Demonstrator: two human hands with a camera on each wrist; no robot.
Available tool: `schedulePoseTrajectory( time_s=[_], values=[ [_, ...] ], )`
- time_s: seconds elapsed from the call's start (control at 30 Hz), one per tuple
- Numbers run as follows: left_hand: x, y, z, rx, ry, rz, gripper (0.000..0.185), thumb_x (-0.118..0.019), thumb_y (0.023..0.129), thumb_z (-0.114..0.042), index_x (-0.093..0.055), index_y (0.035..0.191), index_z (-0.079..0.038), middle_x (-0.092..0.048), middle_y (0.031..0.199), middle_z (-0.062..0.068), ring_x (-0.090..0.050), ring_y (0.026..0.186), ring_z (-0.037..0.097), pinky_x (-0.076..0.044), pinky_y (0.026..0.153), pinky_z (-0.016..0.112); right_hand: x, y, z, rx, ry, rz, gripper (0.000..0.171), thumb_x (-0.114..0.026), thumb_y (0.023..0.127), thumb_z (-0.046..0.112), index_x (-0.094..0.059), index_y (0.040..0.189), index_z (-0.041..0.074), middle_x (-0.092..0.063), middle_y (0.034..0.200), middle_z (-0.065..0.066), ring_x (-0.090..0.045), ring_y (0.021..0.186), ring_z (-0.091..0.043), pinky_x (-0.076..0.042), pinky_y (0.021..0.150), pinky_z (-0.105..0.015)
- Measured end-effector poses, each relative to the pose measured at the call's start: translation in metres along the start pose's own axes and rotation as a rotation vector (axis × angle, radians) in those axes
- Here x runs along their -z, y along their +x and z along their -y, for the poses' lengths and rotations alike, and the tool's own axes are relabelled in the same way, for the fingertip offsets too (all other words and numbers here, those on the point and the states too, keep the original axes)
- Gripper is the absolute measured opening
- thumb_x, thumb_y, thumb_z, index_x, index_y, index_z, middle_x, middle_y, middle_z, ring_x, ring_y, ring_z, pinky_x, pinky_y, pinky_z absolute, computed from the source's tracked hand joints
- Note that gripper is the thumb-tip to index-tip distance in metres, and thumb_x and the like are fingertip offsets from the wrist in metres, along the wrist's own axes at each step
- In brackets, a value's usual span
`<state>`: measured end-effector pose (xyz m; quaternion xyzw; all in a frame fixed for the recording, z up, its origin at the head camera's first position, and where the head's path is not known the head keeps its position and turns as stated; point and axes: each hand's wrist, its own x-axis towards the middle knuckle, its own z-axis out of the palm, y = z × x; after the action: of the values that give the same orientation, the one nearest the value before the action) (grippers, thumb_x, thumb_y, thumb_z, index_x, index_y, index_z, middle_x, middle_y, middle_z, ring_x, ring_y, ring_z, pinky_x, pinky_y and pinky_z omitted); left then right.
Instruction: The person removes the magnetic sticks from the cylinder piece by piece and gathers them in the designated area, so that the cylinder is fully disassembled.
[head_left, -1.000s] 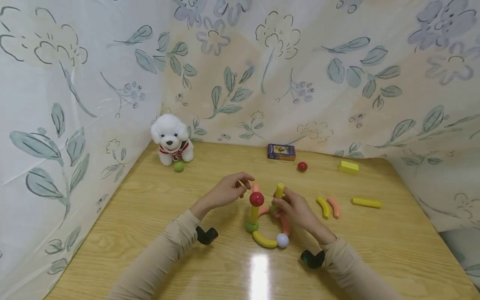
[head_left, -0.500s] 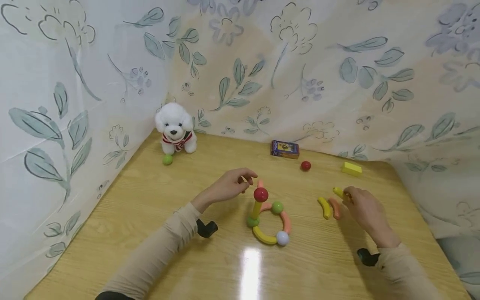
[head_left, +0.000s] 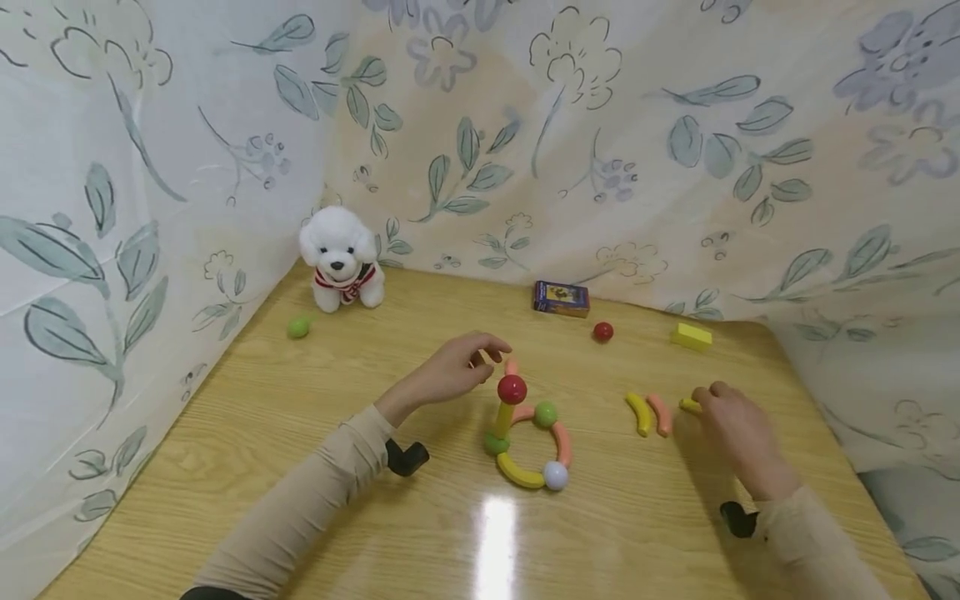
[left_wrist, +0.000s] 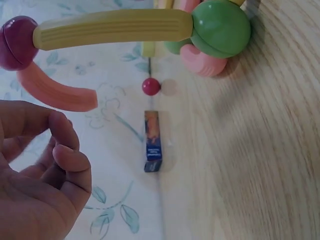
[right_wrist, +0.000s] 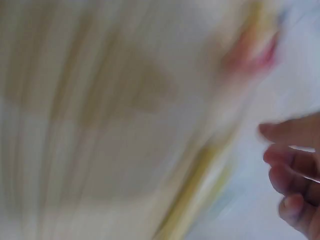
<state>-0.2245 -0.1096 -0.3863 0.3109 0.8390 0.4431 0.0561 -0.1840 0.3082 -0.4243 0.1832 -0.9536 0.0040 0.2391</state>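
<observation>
My left hand [head_left: 459, 367] hovers with loosely bent fingers beside a curved pink stick [left_wrist: 60, 92] and holds nothing. That stick juts from a red ball [head_left: 512, 389] atop an upright yellow stick [head_left: 505, 419], which stands on a green ball [head_left: 496, 443]. This ball belongs to a ring of curved sticks, another green ball [head_left: 546, 413] and a white ball [head_left: 556, 476]. At the right, my right hand [head_left: 738, 429] is over a yellow stick [head_left: 689, 405], mostly hidden in the head view. The blurred right wrist view shows its fingers apart from a yellow stick [right_wrist: 192, 192].
Curved yellow [head_left: 639, 415] and pink [head_left: 659, 416] sticks lie between ring and right hand. Farther back are a small card box [head_left: 561, 298], a red ball [head_left: 603, 332] and a yellow block [head_left: 692, 336]. A white plush dog [head_left: 341, 258] and a green ball [head_left: 298, 327] are left.
My right hand took the yellow stick off the ring's green ball, carried it right and let go. The loose green ball rolled left from the dog. My left hand stayed nearly still.
</observation>
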Motion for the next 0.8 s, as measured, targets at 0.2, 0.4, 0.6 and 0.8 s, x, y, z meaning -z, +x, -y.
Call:
schedulePoseTrajectory(
  time_s=[0.2, 0.4, 0.6, 0.8],
  values=[
    [-0.001, 0.005, -0.002, -0.103, 0.074, -0.011, 0.037, -0.057, 0.093, 0.004, -0.061, 0.129, -0.008, -0.056, 0.133, 0.010, -0.061, 0.097, 0.022, -0.051, 0.078, 0.025, 0.008, 0.009, 0.110, 0.364, 0.314, -0.037, 0.024, -0.080, 0.075, 0.005, -0.073, 0.098, 0.008, -0.066, 0.093, -0.004, -0.061, 0.073, -0.009, -0.052, 0.063, -0.029],
    [-0.006, 0.005, -0.004, -0.133, 0.105, 0.045, 0.037, -0.058, 0.094, 0.001, -0.061, 0.129, -0.008, -0.061, 0.130, 0.008, -0.060, 0.100, 0.018, -0.049, 0.083, 0.021, -0.006, 0.001, 0.151, 0.493, 0.382, 0.013, 0.019, -0.082, 0.076, 0.014, -0.076, 0.094, 0.015, -0.062, 0.091, 0.002, -0.053, 0.077, -0.007, -0.047, 0.064, -0.021],
    [-0.011, 0.001, -0.008, -0.120, 0.110, 0.024, 0.030, -0.064, 0.093, -0.008, -0.066, 0.123, -0.008, -0.066, 0.112, 0.007, -0.057, 0.087, 0.014, -0.047, 0.072, 0.020, -0.015, 0.001, 0.132, 0.418, 0.270, -0.021, 0.024, -0.084, 0.070, 0.005, -0.075, 0.090, 0.013, -0.067, 0.090, -0.001, -0.059, 0.080, -0.014, -0.052, 0.068, -0.029],
    [-0.018, -0.010, -0.010, -0.087, 0.109, 0.003, 0.021, -0.069, 0.092, -0.018, -0.070, 0.113, -0.014, -0.068, 0.100, -0.002, -0.056, 0.083, 0.009, -0.048, 0.071, 0.022, -0.024, 0.027, 0.117, 0.283, 0.201, 0.026, 0.023, -0.077, 0.077, -0.003, -0.075, 0.096, 0.010, -0.069, 0.098, -0.008, -0.063, 0.091, -0.025, -0.055, 0.078, -0.038]
  ],
)
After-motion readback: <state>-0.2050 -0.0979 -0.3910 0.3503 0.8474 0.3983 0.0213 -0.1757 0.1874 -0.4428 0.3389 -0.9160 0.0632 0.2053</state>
